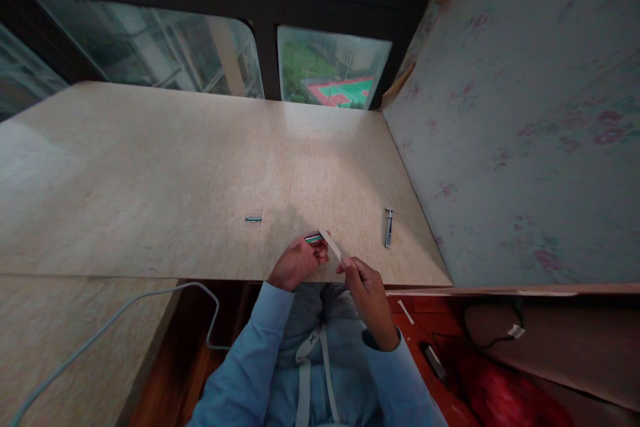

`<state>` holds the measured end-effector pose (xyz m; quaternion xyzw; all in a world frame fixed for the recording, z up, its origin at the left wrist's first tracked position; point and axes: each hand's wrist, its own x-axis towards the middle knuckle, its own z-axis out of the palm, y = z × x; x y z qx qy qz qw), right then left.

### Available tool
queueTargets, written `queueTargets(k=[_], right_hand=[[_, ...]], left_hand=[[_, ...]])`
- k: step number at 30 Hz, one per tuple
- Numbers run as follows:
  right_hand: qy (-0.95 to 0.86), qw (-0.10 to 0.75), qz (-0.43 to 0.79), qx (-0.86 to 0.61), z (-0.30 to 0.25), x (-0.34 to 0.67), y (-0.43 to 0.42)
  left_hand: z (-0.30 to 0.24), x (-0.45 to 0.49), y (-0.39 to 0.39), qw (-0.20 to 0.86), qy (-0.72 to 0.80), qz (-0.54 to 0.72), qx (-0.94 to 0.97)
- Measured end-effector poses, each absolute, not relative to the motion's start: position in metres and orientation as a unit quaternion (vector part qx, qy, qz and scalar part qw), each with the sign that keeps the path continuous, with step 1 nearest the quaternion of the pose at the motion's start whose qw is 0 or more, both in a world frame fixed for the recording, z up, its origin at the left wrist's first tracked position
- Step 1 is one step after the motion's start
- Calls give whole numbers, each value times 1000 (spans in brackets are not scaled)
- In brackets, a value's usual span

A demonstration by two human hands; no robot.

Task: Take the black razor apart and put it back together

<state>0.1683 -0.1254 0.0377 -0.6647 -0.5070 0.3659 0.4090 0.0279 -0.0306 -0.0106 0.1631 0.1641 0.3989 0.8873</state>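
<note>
My left hand (pixel 300 260), just above the table's front edge, has its fingers closed on a small razor cartridge (pixel 313 238) with green and dark stripes. My right hand (pixel 364 283) pinches a flat white stick (pixel 331 245). The stick's far end meets the right end of the cartridge; whether it touches or only overlaps in view, I cannot tell. A second razor cartridge (pixel 253 219) lies on the table to the left of my hands. To their right lies a silver and dark razor (pixel 389 228), its head pointing toward the window.
The light stone-patterned table (pixel 175 167) reaches back to a dark-framed window (pixel 273 60). A flower-patterned wall (pixel 525 147) bounds it on the right. A grey cable (pixel 125 317) loops at lower left. Below right are a red cloth (pixel 515 393) and a dark cord (pixel 465 320).
</note>
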Motion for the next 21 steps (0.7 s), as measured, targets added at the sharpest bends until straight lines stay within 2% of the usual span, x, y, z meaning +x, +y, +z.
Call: queueTargets(k=[7, 15, 21], right_hand=[[-559, 383, 378, -630, 43, 165, -125], [-552, 384, 308, -673, 37, 169, -125], [-560, 391, 361, -635, 41, 165, -126]], left_hand=[[-13, 23, -32, 870, 177, 427, 170], [-9, 24, -33, 879, 155, 421, 163], [-16, 19, -33, 880, 179, 400, 182]])
